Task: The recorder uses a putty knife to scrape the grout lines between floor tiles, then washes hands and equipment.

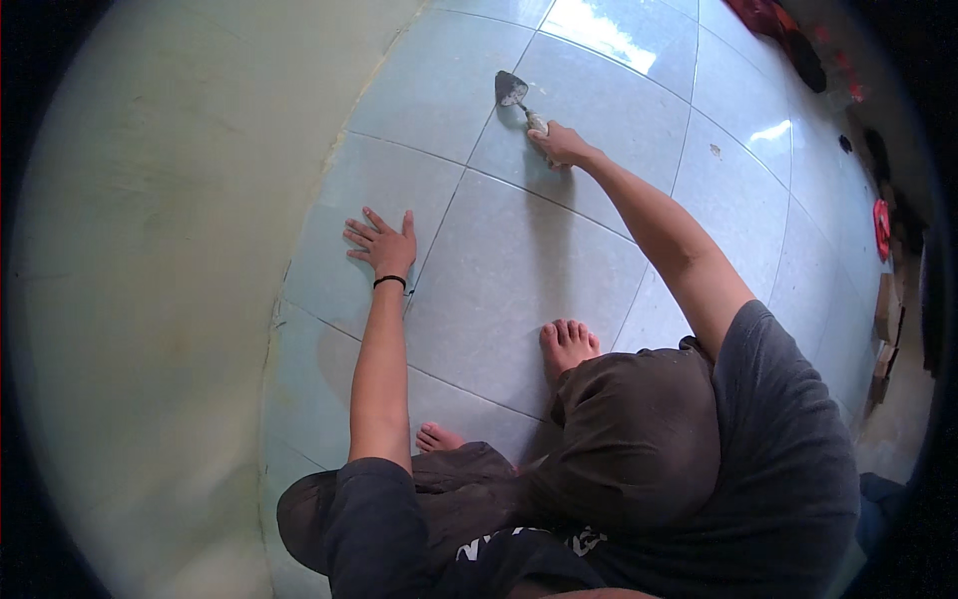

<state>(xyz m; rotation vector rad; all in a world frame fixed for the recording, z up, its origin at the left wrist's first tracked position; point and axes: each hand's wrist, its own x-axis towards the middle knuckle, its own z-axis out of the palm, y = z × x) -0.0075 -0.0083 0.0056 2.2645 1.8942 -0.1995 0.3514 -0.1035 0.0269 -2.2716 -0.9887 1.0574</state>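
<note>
My left hand (pixel 382 245) lies flat on the pale tiled floor (pixel 529 270), its fingers spread, close to the wall side; a dark band circles that wrist. Reaching farther forward, my right hand (pixel 561 146) is closed round the handle of a trowel (pixel 511 89). The trowel's dark, smeared blade points away from me, over or on a joint between tiles; whether it touches the floor I cannot tell. Both my bare feet stand on the tiles, with my knees bent.
A pale, stained wall (pixel 170 280) runs along the left and meets the floor in a rough edge. On the far right are a red round object (pixel 881 230), brown boxlike pieces (pixel 886 309) and dark items. Red and dark cloth-like things (pixel 788 40) lie at the top right.
</note>
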